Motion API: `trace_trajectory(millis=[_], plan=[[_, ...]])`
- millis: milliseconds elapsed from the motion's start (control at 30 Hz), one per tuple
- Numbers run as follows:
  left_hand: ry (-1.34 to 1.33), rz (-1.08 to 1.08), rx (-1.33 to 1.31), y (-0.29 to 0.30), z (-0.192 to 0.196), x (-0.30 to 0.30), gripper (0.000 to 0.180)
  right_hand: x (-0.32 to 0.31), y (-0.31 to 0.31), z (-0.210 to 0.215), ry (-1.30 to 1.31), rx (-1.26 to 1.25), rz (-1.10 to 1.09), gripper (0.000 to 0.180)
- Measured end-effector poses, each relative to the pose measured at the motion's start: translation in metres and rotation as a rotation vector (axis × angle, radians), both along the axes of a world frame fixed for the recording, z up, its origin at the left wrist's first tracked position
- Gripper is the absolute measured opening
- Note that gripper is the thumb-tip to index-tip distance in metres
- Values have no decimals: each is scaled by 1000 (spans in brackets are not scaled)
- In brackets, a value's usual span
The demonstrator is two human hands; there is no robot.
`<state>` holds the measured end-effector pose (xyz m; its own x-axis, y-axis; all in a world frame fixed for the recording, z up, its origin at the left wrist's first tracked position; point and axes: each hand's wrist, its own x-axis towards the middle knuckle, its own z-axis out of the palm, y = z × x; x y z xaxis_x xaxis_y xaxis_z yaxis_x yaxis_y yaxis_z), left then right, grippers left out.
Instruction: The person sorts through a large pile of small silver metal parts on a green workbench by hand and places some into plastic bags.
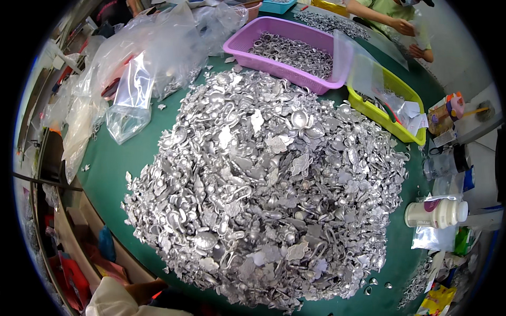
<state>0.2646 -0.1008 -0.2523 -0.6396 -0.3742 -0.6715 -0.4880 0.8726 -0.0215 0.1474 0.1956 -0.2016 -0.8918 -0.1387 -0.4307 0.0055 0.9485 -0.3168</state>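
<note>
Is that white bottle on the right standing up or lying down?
Lying down. The white bottle rests on its side at the table's right edge, cap pointing right, right of the heap of silver metal pieces.

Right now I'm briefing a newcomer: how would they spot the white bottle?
Start at the big heap of silver metal pieces on the green table. Look right of the heap: the white bottle lies on its side there, the only white, rounded container.

a green worktop (113, 168) carried a broad heap of silvery metal pieces (269, 189). behind it sat a purple basket (287, 45), a yellow-green basket (387, 102) and clear plastic bags (129, 97); a white bottle (436, 213) lay at the right.
</note>
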Motion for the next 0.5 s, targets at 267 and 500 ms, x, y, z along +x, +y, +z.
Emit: trace_trajectory(millis=[267, 500], plan=[[-35, -16, 40, -19, -2, -12, 46, -21, -19, -5, -27, -6, -27, 38], [-80, -37, 124, -41, -5, -25, 43, -34, -36, -12, -55, -19, -31, 40]])
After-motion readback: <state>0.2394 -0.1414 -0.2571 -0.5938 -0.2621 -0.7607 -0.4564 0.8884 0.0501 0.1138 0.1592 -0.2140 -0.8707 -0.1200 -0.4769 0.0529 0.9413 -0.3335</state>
